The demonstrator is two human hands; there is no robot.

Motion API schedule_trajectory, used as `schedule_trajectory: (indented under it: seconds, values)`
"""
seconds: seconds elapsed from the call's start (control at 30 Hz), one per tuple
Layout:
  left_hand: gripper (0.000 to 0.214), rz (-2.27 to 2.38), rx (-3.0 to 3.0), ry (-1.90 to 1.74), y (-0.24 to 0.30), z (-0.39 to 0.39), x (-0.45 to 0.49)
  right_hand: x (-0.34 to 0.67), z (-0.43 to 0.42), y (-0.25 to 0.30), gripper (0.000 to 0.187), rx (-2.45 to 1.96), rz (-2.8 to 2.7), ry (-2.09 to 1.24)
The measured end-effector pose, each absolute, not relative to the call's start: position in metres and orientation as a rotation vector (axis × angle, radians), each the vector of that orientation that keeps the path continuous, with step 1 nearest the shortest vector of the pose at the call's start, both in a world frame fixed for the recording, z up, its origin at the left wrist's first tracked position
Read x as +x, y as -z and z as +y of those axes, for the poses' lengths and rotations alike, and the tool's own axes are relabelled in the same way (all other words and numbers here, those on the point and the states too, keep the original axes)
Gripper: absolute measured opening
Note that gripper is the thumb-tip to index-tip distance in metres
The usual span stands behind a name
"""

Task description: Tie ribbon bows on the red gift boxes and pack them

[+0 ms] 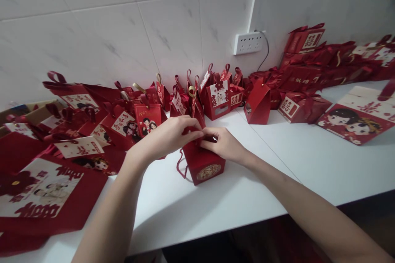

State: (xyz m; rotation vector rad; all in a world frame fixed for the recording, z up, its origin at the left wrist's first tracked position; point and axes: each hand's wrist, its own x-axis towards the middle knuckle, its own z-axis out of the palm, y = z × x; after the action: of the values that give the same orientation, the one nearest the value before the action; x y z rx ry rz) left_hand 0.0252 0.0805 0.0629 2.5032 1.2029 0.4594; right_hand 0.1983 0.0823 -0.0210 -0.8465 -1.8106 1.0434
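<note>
In front of me a small red gift box (203,162) stands on the white table, its lower front marked with a pale gold emblem. A dark red cord (182,166) loops down at its left side. My left hand (179,131) reaches over the top of the box, fingers bent and pinched together. From the right, my right hand (224,143) meets it there, thumb and fingers also pinched at the box's top. The exact part between the fingertips is hidden, but both hands are closed on the upper end of the box.
Many red gift boxes with ribbon loops crowd the left, including a large one (52,193) near the front. More line the tiled wall behind, with a stack (302,57) at the right and a couple-printed box (354,119). A power strip (248,43) hangs on the wall.
</note>
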Motion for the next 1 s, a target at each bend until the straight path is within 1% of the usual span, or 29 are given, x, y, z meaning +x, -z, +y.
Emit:
schedule_trajectory:
  seconds: [0.13,0.33,0.57,0.77,1.0]
  values:
    - [0.016,1.198,2.326,-0.637,-0.038,0.092,0.017,0.198,0.082,0.019,0.009,-0.844,-1.818,-1.055]
    - [0.017,1.233,2.1,-0.938,0.001,0.091,0.011,0.196,0.081,0.018,0.008,-0.867,-1.789,-1.036]
    - [0.008,1.052,2.278,-0.84,0.002,0.084,0.013,0.195,0.081,0.02,0.006,-0.898,-1.767,-0.962]
    - [0.019,1.069,2.173,-0.745,-0.003,0.078,0.015,0.195,0.078,0.019,0.007,-0.931,-1.755,-0.916]
    - [0.033,1.128,2.216,-0.83,-0.001,0.078,0.02,0.194,0.079,0.02,0.004,-0.928,-1.732,-0.864]
